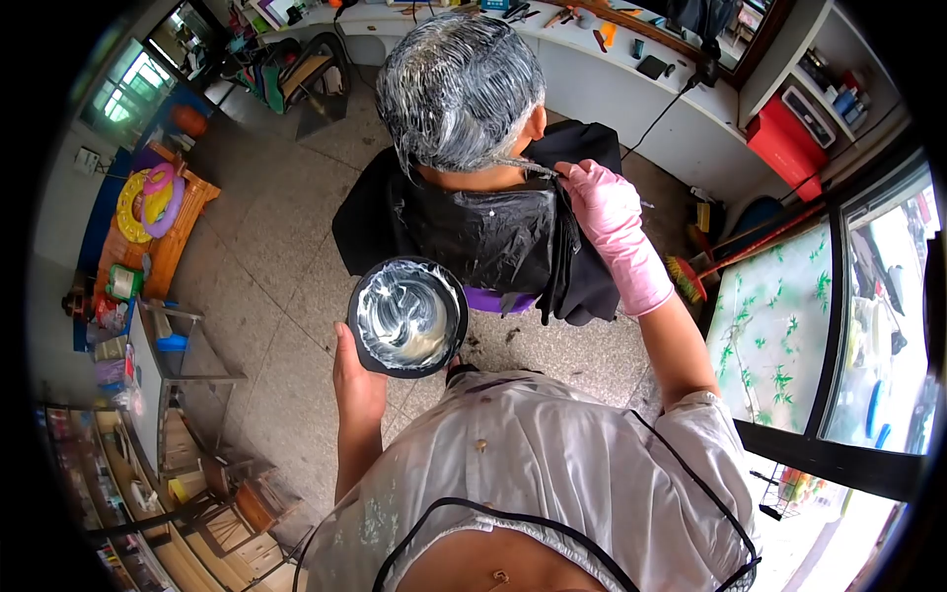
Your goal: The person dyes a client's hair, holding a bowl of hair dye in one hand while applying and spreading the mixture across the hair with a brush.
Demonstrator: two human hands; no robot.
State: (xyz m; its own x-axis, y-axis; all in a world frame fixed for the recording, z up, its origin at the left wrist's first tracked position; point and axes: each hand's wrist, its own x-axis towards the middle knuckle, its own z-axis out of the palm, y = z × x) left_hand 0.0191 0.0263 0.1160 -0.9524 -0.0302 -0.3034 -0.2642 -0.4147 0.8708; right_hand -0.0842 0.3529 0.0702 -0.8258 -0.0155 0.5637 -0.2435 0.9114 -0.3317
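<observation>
My bare left hand [359,383] holds a black bowl [462,316] from its left side, with the thumb at the rim. White and yellowish cream [400,311] is smeared round its inside. My right hand [610,219], in a pink glove, is closed around a tint brush [536,168]. The brush's cream-coated end reaches the hairline at the nape of a seated person, right of the neck. Most of the handle is hidden in my fist. White cream coats the person's dark hair [459,84]. A black cape [473,227] covers the person's shoulders and back.
A white counter [582,49] with tools and a mirror runs behind the seated person. At right are a red box [784,148], a broom [686,276] and a glass door [774,326]. A wooden bench [187,212] with swim rings and a metal-framed table [148,395] stand left.
</observation>
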